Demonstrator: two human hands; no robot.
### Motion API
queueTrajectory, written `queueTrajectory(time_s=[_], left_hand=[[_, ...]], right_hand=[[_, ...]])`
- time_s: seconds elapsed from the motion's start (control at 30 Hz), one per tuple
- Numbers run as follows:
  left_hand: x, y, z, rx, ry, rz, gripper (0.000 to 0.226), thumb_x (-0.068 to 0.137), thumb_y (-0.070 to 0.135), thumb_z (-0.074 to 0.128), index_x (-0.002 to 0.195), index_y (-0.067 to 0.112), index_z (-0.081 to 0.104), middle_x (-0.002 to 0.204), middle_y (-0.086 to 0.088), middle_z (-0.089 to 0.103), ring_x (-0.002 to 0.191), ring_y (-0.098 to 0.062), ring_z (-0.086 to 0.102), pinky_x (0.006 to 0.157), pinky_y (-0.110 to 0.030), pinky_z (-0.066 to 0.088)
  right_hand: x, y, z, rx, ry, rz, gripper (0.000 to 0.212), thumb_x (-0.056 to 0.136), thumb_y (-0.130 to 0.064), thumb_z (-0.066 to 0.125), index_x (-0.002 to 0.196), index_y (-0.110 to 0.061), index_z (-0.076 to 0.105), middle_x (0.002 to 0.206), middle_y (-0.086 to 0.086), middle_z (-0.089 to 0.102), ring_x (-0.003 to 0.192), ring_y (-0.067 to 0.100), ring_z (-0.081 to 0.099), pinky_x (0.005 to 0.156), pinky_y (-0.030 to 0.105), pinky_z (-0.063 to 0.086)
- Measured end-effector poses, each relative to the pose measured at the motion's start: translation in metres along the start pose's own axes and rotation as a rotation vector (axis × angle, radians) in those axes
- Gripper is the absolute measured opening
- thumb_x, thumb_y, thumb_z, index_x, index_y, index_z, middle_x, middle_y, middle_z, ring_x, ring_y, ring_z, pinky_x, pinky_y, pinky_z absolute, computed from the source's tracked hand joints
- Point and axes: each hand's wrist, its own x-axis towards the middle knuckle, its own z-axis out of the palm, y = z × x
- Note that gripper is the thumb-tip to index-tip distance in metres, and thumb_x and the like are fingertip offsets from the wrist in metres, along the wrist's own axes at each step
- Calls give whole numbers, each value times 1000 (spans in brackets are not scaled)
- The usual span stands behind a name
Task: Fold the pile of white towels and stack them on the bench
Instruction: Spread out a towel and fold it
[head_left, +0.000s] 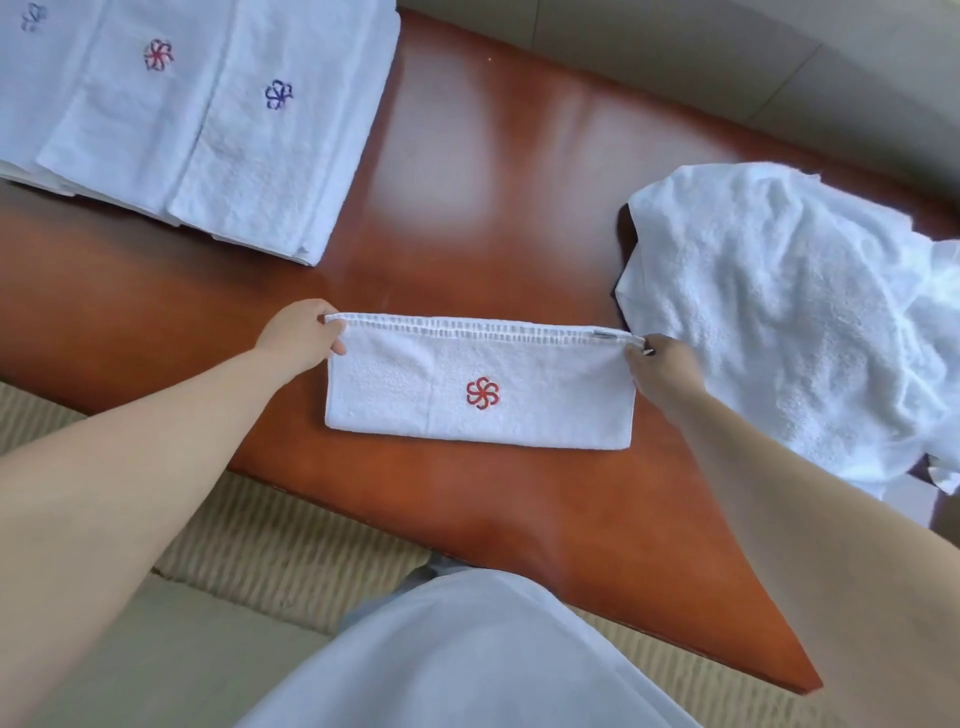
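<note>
Towel (478, 387) corners pinched by both hands' fingers (332, 332).

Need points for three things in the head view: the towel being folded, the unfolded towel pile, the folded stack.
towel being folded (415, 395): head view, flat cloth left of the red flower.
unfolded towel pile (779, 312): head view, middle of the crumpled heap.
folded stack (249, 182): head view, top towel below the blue flower.

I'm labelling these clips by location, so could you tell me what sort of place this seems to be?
Probably a hotel or spa housekeeping area. Matching white towels with embroidered flower logos lie folded on a polished wooden bench, an unfolded pile waits alongside, and woven matting covers the floor.
</note>
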Motion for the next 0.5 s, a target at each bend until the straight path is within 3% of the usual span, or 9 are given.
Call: queueTrajectory(time_s=[0.13,0.27,0.33,0.4,0.5], left_hand=[[14,2,8,44,14,-49,14,104,30,45,108,28,58,77,14,73,80,-6,67,63,-32,47],[21,3,18,77,20,-89,17,105,27,41,112,25,56,81,13,72,83,-9,66,70,-35,52],[20,2,22,54,49,-105,16,105,25,40,113,24,53,86,10,74,83,-10,65,69,-36,51],[15,3,26,25,129,-82,16,104,22,42,119,22,48,87,4,72,81,-19,65,66,-39,50],[-4,17,44,71,185,105,28,101,24,50,128,20,44,93,-3,65,90,-33,63,67,-41,46]], right_hand=[[12,-7,8,-2,24,17,29,95,-28,45,92,-5,62,78,10,64,66,26,55,57,30,40],[16,-10,16,40,38,32,28,98,-26,42,97,-5,61,90,15,70,67,24,55,57,29,39],[10,-11,21,91,54,30,26,97,-26,42,107,-9,60,89,11,68,72,25,59,59,30,41],[-2,-14,28,218,101,41,36,97,-27,46,132,-19,51,92,-2,66,79,21,65,61,30,45],[-29,-21,48,255,174,-84,54,97,-29,54,147,-37,35,114,-14,61,95,7,65,67,29,49]])
